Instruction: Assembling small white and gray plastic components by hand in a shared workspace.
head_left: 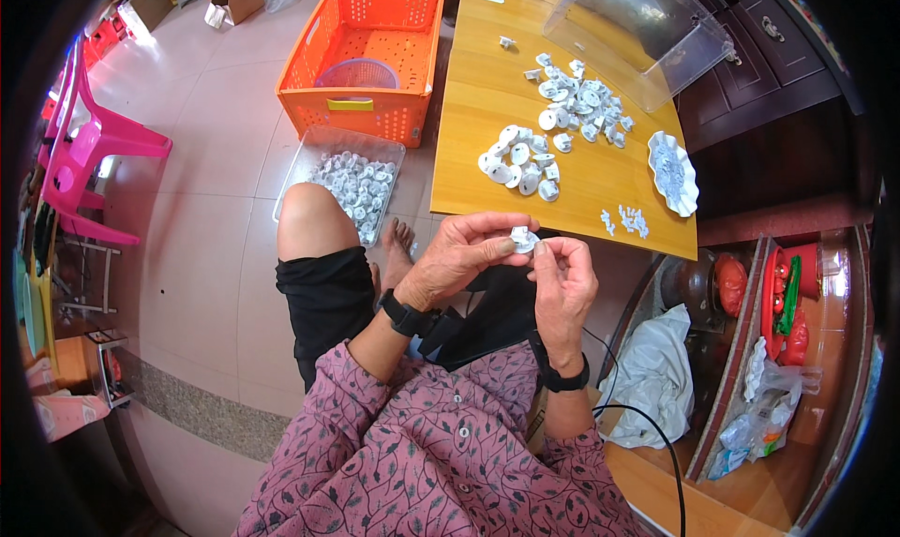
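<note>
Just off the near edge of the yellow wooden table (478, 87), a small white plastic part (523, 239) is pinched between my two hands. My left hand (459, 261) grips it with thumb and fingers. From the other side my right hand (565, 289) closes thumb and forefinger at its edge; whether a separate tiny piece is in that pinch is too small to tell. On the table lie a nearer group of round white plastic parts (520, 162) and a larger heap of similar parts (591, 104) behind it. Several tiny white pieces (635, 222) lie near the right corner.
A white scalloped dish (691, 198) holds small greyish pieces. Beyond it stands a clear plastic box (647, 45). On the floor are a clear tray (396, 162) of white parts and an orange crate (356, 115). A pink chair (112, 139) stands left; a black cable (670, 443) runs right.
</note>
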Demonstrator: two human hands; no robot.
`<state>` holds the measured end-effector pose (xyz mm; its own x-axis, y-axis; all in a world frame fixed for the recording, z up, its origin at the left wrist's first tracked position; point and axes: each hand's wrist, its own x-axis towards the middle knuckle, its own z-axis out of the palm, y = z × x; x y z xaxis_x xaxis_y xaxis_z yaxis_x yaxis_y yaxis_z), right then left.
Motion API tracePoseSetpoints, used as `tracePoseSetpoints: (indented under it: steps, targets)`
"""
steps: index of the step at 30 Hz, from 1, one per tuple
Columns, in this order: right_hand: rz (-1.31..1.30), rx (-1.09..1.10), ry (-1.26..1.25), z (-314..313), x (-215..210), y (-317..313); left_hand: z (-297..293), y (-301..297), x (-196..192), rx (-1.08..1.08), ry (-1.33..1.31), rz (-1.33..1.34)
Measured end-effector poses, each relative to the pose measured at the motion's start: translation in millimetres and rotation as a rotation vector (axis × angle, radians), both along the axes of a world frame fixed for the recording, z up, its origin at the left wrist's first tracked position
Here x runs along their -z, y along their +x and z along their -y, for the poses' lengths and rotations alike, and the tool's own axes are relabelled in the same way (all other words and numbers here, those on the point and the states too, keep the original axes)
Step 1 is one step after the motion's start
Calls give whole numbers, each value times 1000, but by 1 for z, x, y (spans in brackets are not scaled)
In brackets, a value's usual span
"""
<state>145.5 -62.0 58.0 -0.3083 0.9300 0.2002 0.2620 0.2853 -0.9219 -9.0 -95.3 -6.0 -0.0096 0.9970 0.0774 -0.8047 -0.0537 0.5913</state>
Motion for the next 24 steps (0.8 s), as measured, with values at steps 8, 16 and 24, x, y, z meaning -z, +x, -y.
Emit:
tracePoseSetpoints:
  steps: [8,16,24]
  targets:
    - [-98,5,-23,3,-4,-5,0,0,2,-17,8,-92]
    - [-107,-14,-89,4,-11,-10,-1,-3,6,-32,69,-80]
    - [-145,-20,-29,3,-6,-8,-2,0,12,37,79,252]
